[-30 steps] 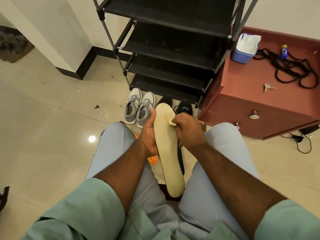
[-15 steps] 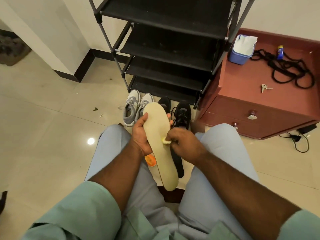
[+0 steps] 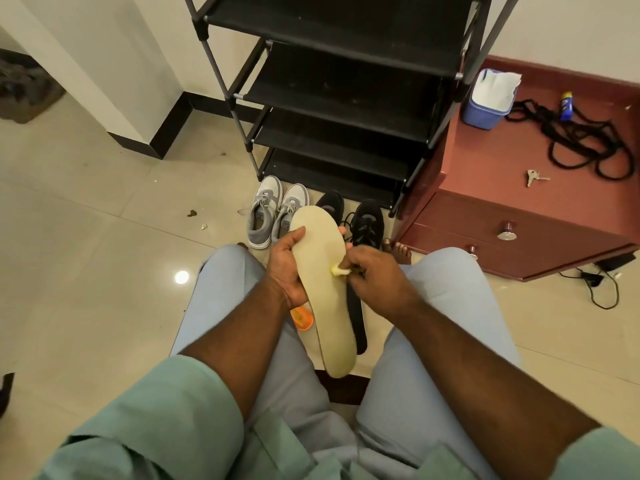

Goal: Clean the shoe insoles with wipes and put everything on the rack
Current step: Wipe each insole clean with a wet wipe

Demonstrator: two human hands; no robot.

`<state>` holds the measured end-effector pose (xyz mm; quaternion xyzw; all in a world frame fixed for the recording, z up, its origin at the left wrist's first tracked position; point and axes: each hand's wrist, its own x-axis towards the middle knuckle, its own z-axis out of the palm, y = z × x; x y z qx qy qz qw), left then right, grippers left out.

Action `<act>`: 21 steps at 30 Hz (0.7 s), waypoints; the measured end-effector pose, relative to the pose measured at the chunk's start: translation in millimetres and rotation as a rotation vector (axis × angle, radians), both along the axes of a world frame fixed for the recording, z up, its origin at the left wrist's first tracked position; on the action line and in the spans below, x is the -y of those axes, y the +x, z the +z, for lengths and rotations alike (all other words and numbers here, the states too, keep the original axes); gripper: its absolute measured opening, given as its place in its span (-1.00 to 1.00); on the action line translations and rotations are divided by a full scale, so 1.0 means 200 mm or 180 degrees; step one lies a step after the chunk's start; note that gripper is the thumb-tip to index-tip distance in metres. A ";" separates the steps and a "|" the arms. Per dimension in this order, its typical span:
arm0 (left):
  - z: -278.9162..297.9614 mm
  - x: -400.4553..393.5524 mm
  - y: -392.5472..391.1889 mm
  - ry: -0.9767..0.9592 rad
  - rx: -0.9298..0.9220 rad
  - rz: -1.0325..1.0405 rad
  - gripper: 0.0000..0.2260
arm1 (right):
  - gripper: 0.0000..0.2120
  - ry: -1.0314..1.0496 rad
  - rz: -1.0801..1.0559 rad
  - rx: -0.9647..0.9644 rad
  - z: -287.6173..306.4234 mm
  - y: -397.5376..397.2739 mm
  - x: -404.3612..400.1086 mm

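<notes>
I see my left hand (image 3: pixel 289 268) gripping the long beige foam insole (image 3: pixel 323 289) by its edge, held between my knees, above the floor. My right hand (image 3: pixel 372 277) pinches a small crumpled white-yellow wipe (image 3: pixel 337 270) against the insole's middle.

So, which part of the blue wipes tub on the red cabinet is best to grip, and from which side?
Grip the blue wipes tub by its side walls, coming from above and in front. It stands upright on the red cabinet close beside the shoe rack, which probably blocks the left approach. Loose white wipes stick out of its open top, so the top offers no firm hold.
</notes>
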<state>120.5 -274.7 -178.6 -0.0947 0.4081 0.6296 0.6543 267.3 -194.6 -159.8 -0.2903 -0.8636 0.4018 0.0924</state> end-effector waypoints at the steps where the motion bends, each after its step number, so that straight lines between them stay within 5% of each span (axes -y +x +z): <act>1: 0.01 0.00 0.01 0.0001 -0.0050 -0.0045 -0.47 | -0.87 0.0028 -0.0218 -0.0059 0.00 -0.02 -0.02; 4: 0.04 -0.01 0.05 -0.0163 -0.0134 -0.0239 -0.56 | -0.91 -0.0116 -0.0787 -0.0158 0.03 -0.06 -0.05; 11: 0.00 0.00 0.01 -0.0177 -0.0118 -0.0227 -0.41 | -0.89 -0.0021 0.0311 0.0146 0.00 -0.01 0.02; 16: 0.03 -0.01 0.07 -0.0322 -0.0375 -0.0541 -0.62 | -0.91 0.0371 -0.0590 -0.0106 0.00 -0.09 -0.02; 21: 0.00 -0.01 0.04 -0.0343 -0.0260 -0.0459 -0.31 | -0.88 0.0406 0.0841 0.0139 0.04 -0.01 0.08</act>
